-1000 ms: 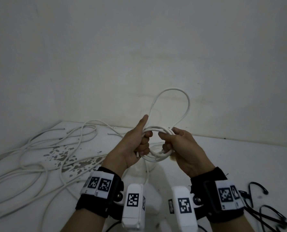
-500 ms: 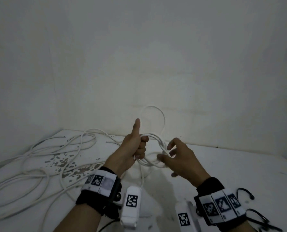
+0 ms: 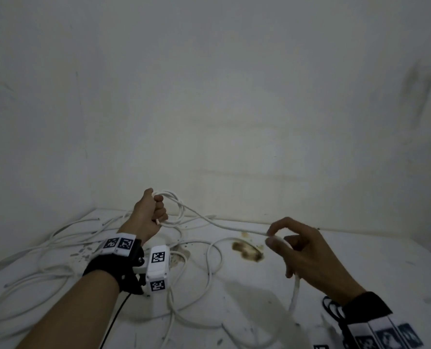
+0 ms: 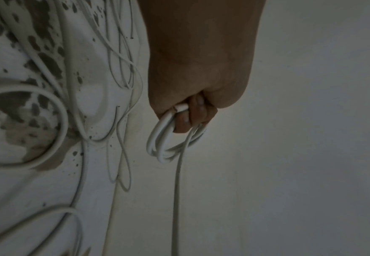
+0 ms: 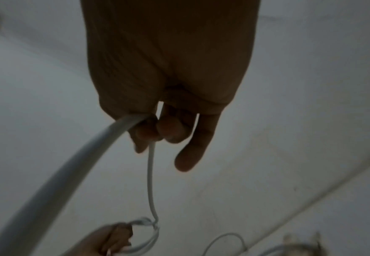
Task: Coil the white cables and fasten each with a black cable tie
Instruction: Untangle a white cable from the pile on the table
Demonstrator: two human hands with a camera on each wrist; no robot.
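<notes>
Loose thin white cables (image 3: 45, 250) sprawl over the stained white worktop (image 3: 360, 268). The left hand (image 3: 147, 215) has its grip curled round a small coil of white cable (image 3: 176, 210); that cable's free length runs rightward into the right hand (image 3: 302, 250), pinched between thumb and fingers.

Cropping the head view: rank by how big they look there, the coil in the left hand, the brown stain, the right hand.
1. right hand, nearest the camera
2. brown stain
3. coil
Stain and coil look close; unsure.
</notes>
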